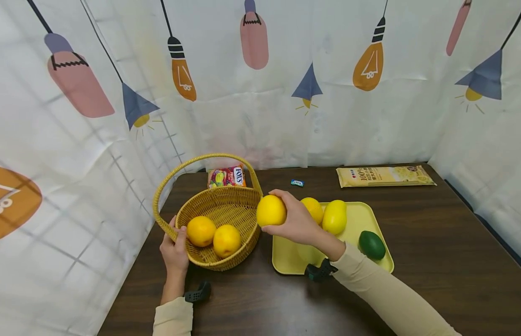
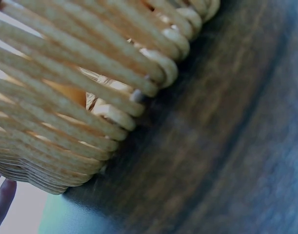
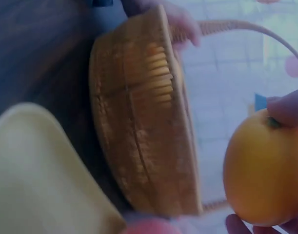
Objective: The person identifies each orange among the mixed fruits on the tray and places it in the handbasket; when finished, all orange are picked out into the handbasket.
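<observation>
My right hand [image 1: 297,219] holds an orange [image 1: 271,211] between thumb and fingers, above the gap between basket and tray. In the right wrist view, the held orange [image 3: 266,168] shows its green stem spot, level with the basket's rim. My left hand [image 1: 175,249] grips the left side of the wicker basket [image 1: 239,200], by the foot of its arched handle. Two more oranges [image 1: 227,241] lie inside the basket. Up close in the left wrist view, the woven basket wall [image 2: 66,87] stands on the dark table, with a fingertip [image 2: 3,200] at the lower left.
A yellow tray [image 1: 281,261] right of the basket holds another orange [image 1: 312,210], a yellow lemon-like fruit [image 1: 334,217] and a dark green avocado-like fruit [image 1: 371,245]. Behind lie a Fox's candy bag [image 1: 227,177], a small blue packet [image 1: 297,183] and a long yellow package [image 1: 385,176].
</observation>
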`<state>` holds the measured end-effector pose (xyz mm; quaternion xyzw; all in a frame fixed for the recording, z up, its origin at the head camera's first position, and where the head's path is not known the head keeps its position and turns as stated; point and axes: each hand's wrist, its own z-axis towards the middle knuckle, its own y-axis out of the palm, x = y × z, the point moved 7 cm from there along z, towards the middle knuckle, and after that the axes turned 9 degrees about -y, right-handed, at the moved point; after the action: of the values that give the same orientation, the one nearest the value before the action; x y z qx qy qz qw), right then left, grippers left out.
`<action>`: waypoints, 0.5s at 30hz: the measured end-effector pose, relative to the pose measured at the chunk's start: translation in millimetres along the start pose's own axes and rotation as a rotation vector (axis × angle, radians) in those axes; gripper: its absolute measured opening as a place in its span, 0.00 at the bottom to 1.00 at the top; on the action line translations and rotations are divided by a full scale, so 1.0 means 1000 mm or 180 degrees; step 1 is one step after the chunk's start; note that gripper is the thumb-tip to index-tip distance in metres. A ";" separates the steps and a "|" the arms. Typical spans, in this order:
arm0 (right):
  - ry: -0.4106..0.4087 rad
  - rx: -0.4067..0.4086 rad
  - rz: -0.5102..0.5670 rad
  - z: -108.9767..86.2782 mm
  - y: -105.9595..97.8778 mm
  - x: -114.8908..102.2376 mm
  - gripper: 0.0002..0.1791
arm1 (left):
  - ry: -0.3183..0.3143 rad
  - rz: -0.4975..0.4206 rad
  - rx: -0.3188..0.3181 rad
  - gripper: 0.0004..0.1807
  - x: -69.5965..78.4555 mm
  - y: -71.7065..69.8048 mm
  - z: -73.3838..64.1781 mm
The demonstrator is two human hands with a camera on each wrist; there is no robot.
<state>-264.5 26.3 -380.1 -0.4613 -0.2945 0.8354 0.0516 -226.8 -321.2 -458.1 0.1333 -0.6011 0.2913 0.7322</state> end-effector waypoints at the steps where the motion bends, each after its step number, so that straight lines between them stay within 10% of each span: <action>1: 0.0027 -0.0018 0.0039 0.004 0.004 0.000 0.46 | 0.0000 -0.0006 -0.0002 0.24 0.000 0.000 0.000; 15: 0.0205 -0.0115 0.0381 0.042 0.056 0.006 0.49 | 0.0019 -0.0030 -0.0013 0.23 0.000 0.000 0.001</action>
<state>-290.9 -36.4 -397.8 -0.5055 -0.2796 0.8162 0.0027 -227.5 -321.6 -458.1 0.1338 -0.5989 0.2871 0.7356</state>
